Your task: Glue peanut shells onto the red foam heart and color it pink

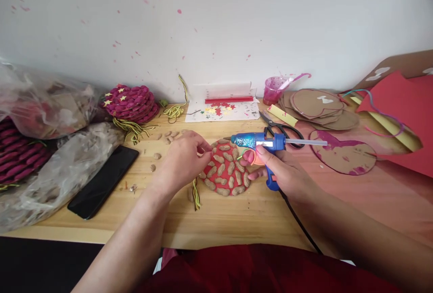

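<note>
We see a wooden desk [230,220]: a black phone [103,181] near its left edge, scissors [282,128] and cardboard discs [318,105] toward its back right.

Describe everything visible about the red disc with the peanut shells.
The red disc is a flat round piece lying on the wooden table, its top almost covered with tan peanut shells stuck in rough rings. The left hand pinches its left edge; the right hand holds a blue glue gun with its nozzle over the upper edge. A yellow-green cord trails from its lower left.
</note>
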A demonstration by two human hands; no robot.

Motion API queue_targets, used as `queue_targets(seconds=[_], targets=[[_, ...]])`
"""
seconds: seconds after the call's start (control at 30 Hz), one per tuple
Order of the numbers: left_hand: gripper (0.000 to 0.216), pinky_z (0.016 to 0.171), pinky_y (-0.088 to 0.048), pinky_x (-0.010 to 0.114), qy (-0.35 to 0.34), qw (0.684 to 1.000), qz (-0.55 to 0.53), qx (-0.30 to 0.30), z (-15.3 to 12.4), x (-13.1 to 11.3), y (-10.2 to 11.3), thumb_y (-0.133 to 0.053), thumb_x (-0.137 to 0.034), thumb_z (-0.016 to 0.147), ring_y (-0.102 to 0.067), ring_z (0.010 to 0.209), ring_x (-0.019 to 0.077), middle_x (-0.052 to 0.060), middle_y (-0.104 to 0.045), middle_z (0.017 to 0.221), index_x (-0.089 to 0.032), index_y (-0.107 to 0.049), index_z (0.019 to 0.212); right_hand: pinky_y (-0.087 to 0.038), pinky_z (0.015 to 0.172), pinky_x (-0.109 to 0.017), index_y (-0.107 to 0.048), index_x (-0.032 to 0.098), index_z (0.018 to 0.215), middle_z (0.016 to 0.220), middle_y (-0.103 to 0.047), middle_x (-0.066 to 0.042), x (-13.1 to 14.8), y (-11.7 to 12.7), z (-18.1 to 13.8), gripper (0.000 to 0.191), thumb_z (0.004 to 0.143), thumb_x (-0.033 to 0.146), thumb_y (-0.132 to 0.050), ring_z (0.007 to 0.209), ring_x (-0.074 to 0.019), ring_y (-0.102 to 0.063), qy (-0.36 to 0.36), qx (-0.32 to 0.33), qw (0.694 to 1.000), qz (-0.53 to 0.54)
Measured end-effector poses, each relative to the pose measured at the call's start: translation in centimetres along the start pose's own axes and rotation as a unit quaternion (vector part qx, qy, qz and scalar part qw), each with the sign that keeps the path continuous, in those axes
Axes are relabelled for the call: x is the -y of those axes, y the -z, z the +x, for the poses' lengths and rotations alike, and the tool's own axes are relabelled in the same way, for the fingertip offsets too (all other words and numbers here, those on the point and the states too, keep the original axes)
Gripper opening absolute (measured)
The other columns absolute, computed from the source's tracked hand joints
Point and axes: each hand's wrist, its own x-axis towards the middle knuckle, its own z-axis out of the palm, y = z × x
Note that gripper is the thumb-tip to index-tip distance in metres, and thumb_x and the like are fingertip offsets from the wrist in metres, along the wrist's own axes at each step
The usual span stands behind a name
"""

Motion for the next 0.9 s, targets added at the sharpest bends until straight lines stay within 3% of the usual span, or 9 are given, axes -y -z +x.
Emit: queue_targets(seconds=[0.23, 0.43, 0.9], targets=[[0.011, 0.074, -0.05, 0.032, -0.019, 0.999, 0.025, -0.008, 0.2, 0.2, -1.0, -0.063, -0.012, 0.08, -0.064, 0.084, 0.0204, 0.005, -0.067, 0.088, -0.019, -0.07, 0.075, -0.063, 0.068, -0.03, -0.071, 0.02, 0.083, 0.09, -0.071, -0.007, -0.3, -0.2, 0.0, 0.04, 0.084, 0.061, -0.072, 0.092, -0.0235, -0.072, -0.043, -0.016, 0.996, 0.073], [0.01, 0.077, -0.049, 0.034, -0.036, 0.998, 0.047, -0.019, 0.2, 0.5, -1.5, -0.063, -0.014, 0.082, -0.063, 0.084, 0.0212, 0.006, -0.066, 0.088, -0.019, -0.069, 0.076, -0.065, 0.071, -0.031, -0.07, 0.019, 0.079, 0.102, -0.073, -0.009, -0.3, -0.1, 0.2, 0.043, 0.082, 0.062, -0.073, 0.094, -0.0235, -0.072, -0.048, -0.012, 0.996, 0.072], [0.012, 0.077, -0.049, 0.033, -0.055, 0.996, 0.061, -0.037, 0.2, 0.6, -1.9, -0.061, -0.01, 0.082, -0.063, 0.083, 0.0201, 0.005, -0.065, 0.087, -0.019, -0.068, 0.076, -0.065, 0.07, -0.032, -0.07, 0.02, 0.081, 0.096, -0.071, -0.008, -0.1, -0.1, 0.0, 0.04, 0.083, 0.06, -0.073, 0.096, -0.0246, -0.073, -0.046, -0.011, 0.997, 0.064]])
